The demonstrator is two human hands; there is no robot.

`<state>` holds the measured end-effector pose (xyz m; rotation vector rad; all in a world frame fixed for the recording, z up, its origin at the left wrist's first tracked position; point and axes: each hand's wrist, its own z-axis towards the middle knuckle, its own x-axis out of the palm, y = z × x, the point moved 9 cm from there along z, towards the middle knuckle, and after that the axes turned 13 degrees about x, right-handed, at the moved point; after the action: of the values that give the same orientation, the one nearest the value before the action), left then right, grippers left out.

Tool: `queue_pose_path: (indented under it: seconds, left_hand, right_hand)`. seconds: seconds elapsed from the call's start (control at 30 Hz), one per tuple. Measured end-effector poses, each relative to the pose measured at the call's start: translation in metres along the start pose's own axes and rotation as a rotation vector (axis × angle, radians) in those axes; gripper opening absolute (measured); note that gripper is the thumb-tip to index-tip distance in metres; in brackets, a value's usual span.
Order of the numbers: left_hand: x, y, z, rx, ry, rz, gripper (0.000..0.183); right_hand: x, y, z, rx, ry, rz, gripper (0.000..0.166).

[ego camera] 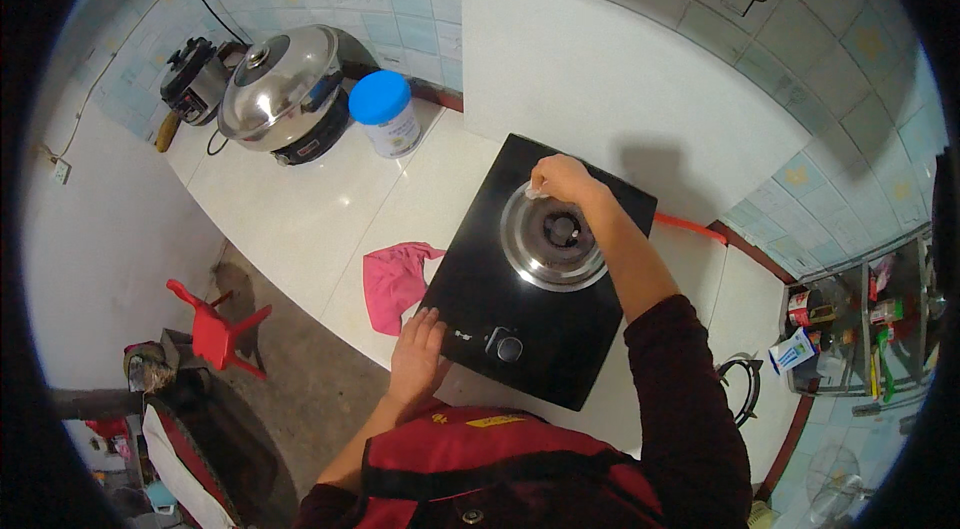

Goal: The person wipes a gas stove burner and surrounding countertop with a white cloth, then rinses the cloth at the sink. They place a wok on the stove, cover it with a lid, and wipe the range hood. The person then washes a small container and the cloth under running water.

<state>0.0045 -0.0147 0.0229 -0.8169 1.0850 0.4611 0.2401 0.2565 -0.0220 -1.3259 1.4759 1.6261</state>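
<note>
A single-burner gas stove (480, 259) with a black top lies on the white-tiled counter before me. Its round steel drip pan (517, 251) surrounds the dark burner head (561, 229). My right hand (564, 178) pinches a small white wad, perhaps tissue (535, 192), against the pan's far left rim. My left hand (420, 349) rests on the stove's near left corner, its fingers flat on the edge. The control knob (508, 349) is to the right of that hand. A pink cloth (394, 281) lies on the counter, close to the stove's left edge.
At the back left stand a white tub with a blue lid (382, 113), a domed electric pan (285, 94) and an electric pressure cooker (196, 83). A red hose (690, 227) runs from the stove's right. A black pan support (742, 390) and a rack (855, 326) are at right.
</note>
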Motion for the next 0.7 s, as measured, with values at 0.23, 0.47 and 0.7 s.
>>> queue_pose_path:
  seconds: [0.23,0.47,0.7]
  left_hand:
    - [-0.001,0.001,-0.003,-0.007,-0.017,0.001,0.06]
    - [0.005,0.003,-0.003,0.001,-0.022,0.036,0.065]
    - [0.004,0.004,-0.003,-0.002,-0.007,0.048,0.064]
  right_hand:
    - [-0.026,-0.063,-0.035,0.223,0.14,0.027,0.013]
    - [-0.021,-0.019,-0.019,0.115,-0.072,-0.117,0.009]
    - [0.009,0.069,-0.017,-0.116,0.104,-0.342,0.011]
